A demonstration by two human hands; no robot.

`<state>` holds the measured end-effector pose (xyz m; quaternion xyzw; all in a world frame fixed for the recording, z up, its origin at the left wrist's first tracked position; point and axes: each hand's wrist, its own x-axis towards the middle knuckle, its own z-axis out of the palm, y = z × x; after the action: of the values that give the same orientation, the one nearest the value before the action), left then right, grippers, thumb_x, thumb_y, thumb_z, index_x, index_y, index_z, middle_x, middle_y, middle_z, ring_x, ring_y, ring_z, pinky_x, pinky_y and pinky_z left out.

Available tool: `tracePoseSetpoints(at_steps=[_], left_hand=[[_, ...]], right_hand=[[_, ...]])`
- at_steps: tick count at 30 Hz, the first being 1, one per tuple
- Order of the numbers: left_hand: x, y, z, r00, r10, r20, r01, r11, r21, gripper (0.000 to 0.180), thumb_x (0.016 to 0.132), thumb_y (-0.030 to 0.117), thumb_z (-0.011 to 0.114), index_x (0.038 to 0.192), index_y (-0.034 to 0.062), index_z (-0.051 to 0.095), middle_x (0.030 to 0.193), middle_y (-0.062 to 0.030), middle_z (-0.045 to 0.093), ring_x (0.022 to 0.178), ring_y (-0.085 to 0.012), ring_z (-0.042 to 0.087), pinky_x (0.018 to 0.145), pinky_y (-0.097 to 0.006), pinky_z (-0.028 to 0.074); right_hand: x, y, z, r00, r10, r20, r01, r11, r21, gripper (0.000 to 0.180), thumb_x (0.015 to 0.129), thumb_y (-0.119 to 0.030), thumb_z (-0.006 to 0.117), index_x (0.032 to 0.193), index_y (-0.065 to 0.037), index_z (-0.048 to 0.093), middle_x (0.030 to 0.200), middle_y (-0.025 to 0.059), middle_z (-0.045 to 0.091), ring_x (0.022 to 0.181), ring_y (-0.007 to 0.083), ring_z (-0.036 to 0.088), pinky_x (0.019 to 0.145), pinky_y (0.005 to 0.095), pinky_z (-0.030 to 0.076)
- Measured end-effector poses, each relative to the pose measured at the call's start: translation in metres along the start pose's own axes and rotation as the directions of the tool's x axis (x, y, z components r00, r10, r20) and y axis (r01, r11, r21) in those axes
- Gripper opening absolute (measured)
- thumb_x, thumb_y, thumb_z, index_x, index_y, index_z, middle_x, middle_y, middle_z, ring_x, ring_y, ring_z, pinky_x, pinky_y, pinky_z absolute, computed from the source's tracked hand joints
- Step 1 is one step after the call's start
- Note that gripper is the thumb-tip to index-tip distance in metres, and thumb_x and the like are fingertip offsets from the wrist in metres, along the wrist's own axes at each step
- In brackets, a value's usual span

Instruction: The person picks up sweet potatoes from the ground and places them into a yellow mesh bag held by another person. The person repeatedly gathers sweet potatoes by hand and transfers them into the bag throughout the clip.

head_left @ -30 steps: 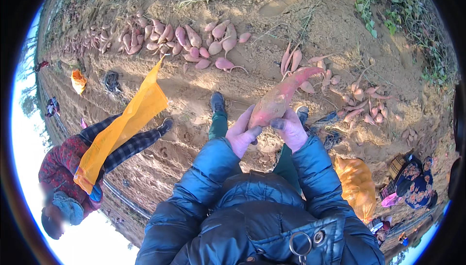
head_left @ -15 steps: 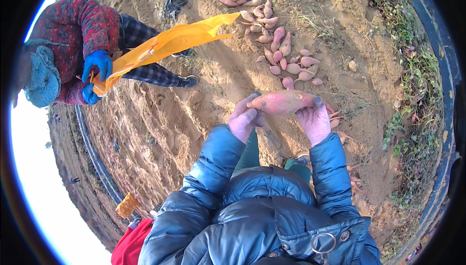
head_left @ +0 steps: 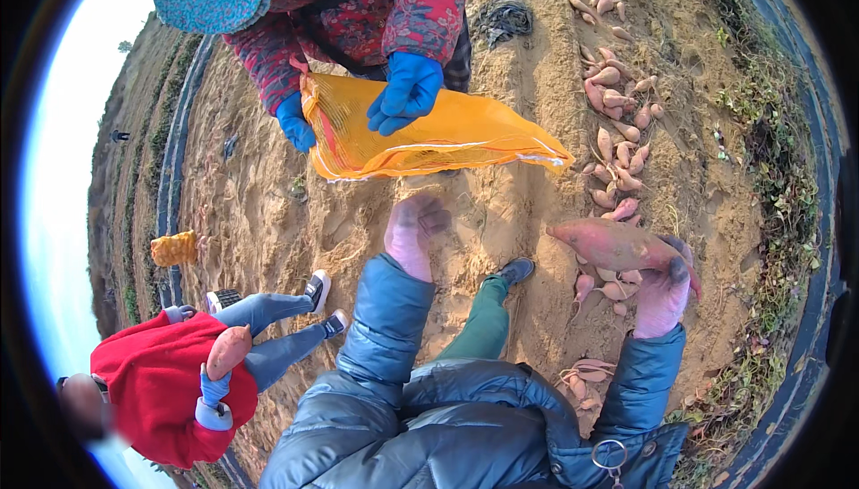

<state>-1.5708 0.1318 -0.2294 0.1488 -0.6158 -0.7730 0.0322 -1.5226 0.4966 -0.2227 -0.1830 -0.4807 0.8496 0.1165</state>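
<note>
A large pink sweet potato (head_left: 608, 243) lies across my right hand (head_left: 667, 297), whose gloved fingers grip its right end. My left hand (head_left: 414, 231) is empty and held up over the soil, fingers loosely apart, just below an orange mesh bag (head_left: 447, 136). A co-worker's two blue-gloved hands (head_left: 407, 91) hold that bag, one at its left end and one near its middle. Beneath and beyond my sweet potato, a row of smaller sweet potatoes (head_left: 617, 162) lies along the ground.
At left, a person in a red top (head_left: 170, 386) holds another sweet potato (head_left: 229, 350). A filled orange sack (head_left: 174, 248) stands farther off. Dark crumpled plastic (head_left: 504, 20) lies on the soil (head_left: 349, 221). Green vines (head_left: 778, 194) border the right side.
My left hand has let go of the sweet potato and moved left; my right hand carries it to the right. The co-worker with the orange bag is now much closer, and the red-topped person is in fuller view.
</note>
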Motion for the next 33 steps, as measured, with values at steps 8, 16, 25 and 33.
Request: tracePoseSetpoints(at_steps=[8, 16, 25, 33], left_hand=[[0.023, 0.047, -0.009, 0.923, -0.314, -0.221, 0.241, 0.923, -0.301, 0.086, 0.08, 0.072, 0.058, 0.136, 0.0068, 0.046, 0.126, -0.0124, 0.056, 0.113, -0.0296, 0.057, 0.094, -0.047, 0.046], [0.067, 0.039, 0.004, 0.936, -0.274, -0.222, 0.157, 0.887, -0.434, 0.051, 0.094, 0.04, 0.057, 0.131, 0.0059, 0.051, 0.128, -0.0118, 0.057, 0.113, -0.0267, 0.058, 0.096, -0.045, 0.048], [-0.001, 0.055, 0.001, 0.941, -0.335, -0.053, 0.229, 0.742, -0.63, 0.109, 0.078, 0.075, 0.058, 0.151, 0.0023, 0.022, 0.152, -0.0185, 0.029, 0.137, -0.0342, 0.036, 0.101, -0.06, 0.04], [0.037, 0.033, -0.006, 0.882, -0.348, -0.318, 0.169, 0.863, -0.475, 0.023, 0.093, 0.024, 0.056, 0.107, 0.0053, 0.053, 0.097, -0.0087, 0.063, 0.091, -0.0246, 0.062, 0.077, -0.045, 0.053]], right_hand=[[0.048, -0.068, 0.053, 0.969, -0.228, 0.091, 0.241, 0.954, -0.176, 0.055, 0.087, -0.045, 0.066, 0.117, -0.001, 0.055, 0.11, 0.0129, 0.058, 0.106, 0.0234, 0.055, 0.098, 0.0386, 0.041], [0.018, -0.078, 0.136, 0.875, -0.418, 0.244, 0.463, 0.871, -0.165, 0.059, 0.079, -0.041, 0.071, 0.116, 0.002, 0.055, 0.112, 0.0204, 0.06, 0.105, 0.0322, 0.06, 0.095, 0.0471, 0.048], [-0.027, -0.053, 0.195, 0.798, -0.367, 0.478, 0.513, 0.83, -0.219, 0.061, 0.08, -0.038, 0.074, 0.119, 0.004, 0.056, 0.116, 0.0213, 0.06, 0.109, 0.0316, 0.06, 0.097, 0.0469, 0.047], [-0.033, -0.055, 0.212, 0.71, -0.477, 0.518, 0.622, 0.77, -0.144, 0.058, 0.082, -0.039, 0.071, 0.121, 0.002, 0.056, 0.115, 0.0219, 0.061, 0.108, 0.034, 0.06, 0.097, 0.0482, 0.047]])
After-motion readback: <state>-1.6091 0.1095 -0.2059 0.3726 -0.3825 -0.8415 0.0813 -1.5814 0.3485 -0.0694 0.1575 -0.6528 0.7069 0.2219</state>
